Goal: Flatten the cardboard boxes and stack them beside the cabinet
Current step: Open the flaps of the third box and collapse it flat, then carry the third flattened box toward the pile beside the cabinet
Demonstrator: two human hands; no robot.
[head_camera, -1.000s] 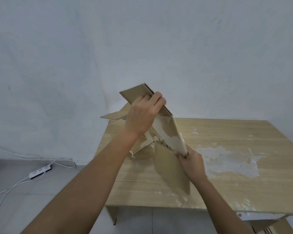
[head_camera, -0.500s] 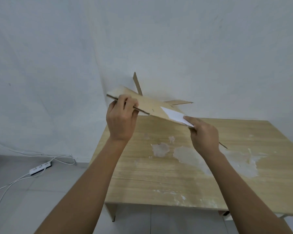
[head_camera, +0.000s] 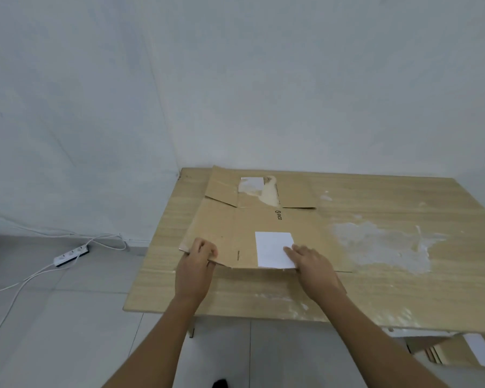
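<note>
box (head_camera: 230, 228) flat on table (head_camera: 375, 292); left grip (head_camera: 196, 268) clasps edge, right grip (head_camera: 314, 266) flat, unclenched.

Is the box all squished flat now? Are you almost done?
Done: the cardboard box lies flat on the table, flaps spread out. In hand: the left hand grips its near corner and the right hand rests flat on the white label. Left: it is not yet on a stack; other cardboard pieces show under the table's right end, and no cabinet is in view.
</note>
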